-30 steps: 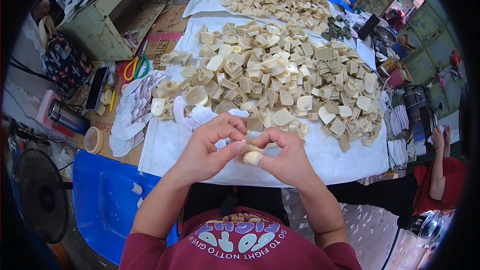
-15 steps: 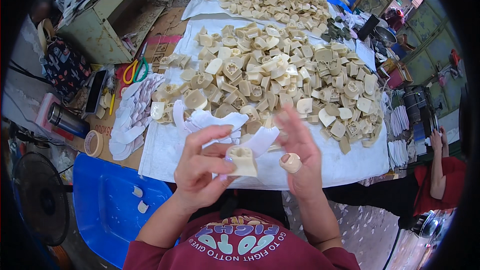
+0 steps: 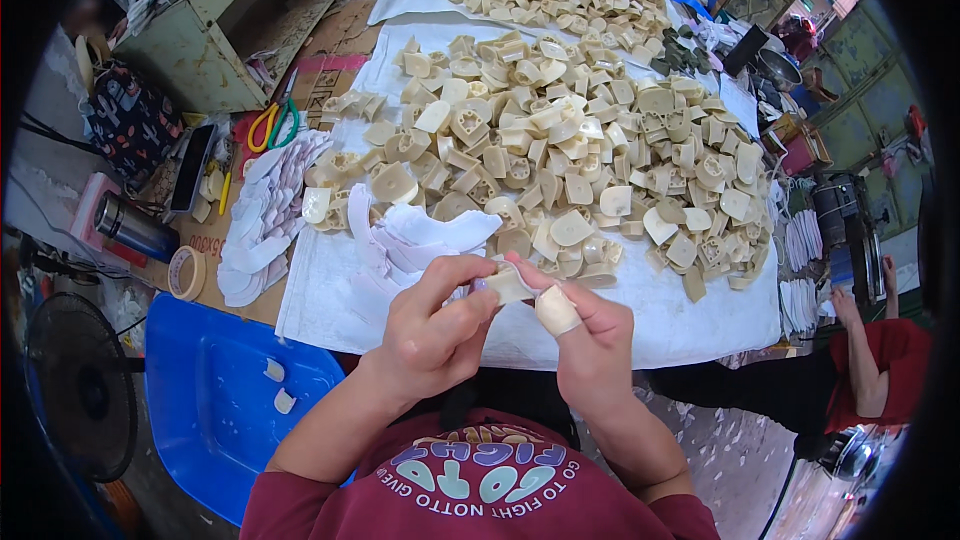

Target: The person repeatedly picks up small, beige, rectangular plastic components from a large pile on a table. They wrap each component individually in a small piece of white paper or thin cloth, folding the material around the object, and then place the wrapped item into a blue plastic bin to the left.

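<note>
Partly hidden, 1 cream piece [image 3: 508, 284], fingers [image 3: 465, 316] of left hand [image 3: 425, 335] and right hand [image 3: 597, 345] pinching it

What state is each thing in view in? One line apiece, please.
Left bare hand: gripping.
Right bare hand: gripping, thumb covered in beige wrap.
Small cream plastic piece: held by both hands.
Blue plastic tub: open, two pale pieces inside.
Curved white sheets: overlapping, loose.
Small cream plastic parts: heaped.
Black rectangular phone: screen dark.
</note>
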`<action>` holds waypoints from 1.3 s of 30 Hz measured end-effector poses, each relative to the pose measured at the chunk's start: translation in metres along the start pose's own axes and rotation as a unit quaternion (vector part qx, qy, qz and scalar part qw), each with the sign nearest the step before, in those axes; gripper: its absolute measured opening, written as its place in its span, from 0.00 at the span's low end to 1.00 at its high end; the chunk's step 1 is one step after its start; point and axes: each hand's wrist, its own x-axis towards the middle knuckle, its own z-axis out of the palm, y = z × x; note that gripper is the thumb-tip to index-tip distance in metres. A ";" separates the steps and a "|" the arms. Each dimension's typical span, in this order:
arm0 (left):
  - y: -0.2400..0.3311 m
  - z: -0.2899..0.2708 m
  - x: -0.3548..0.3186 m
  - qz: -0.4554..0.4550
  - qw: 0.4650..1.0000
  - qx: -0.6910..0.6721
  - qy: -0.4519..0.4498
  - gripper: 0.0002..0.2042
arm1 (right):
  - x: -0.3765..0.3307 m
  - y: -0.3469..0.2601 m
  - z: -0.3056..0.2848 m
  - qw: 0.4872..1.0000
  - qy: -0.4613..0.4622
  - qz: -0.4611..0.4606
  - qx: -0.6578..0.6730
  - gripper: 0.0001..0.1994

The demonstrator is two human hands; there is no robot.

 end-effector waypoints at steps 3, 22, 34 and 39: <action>0.002 0.004 -0.003 -0.037 0.999 0.017 0.001 0.14 | 0.003 0.007 0.005 0.951 0.005 -0.173 -0.256 0.14; 0.005 0.007 0.000 -0.477 0.750 -0.455 0.057 0.06 | 0.041 0.034 -0.034 0.990 -0.136 -0.033 0.027 0.11; -0.001 0.006 -0.008 -0.213 0.973 -0.059 -0.062 0.09 | 0.047 0.021 -0.032 0.929 -0.147 -0.197 -0.276 0.05; -0.011 0.011 -0.010 -0.172 0.985 -0.021 0.005 0.19 | 0.045 0.029 -0.027 0.957 -0.097 -0.186 -0.201 0.05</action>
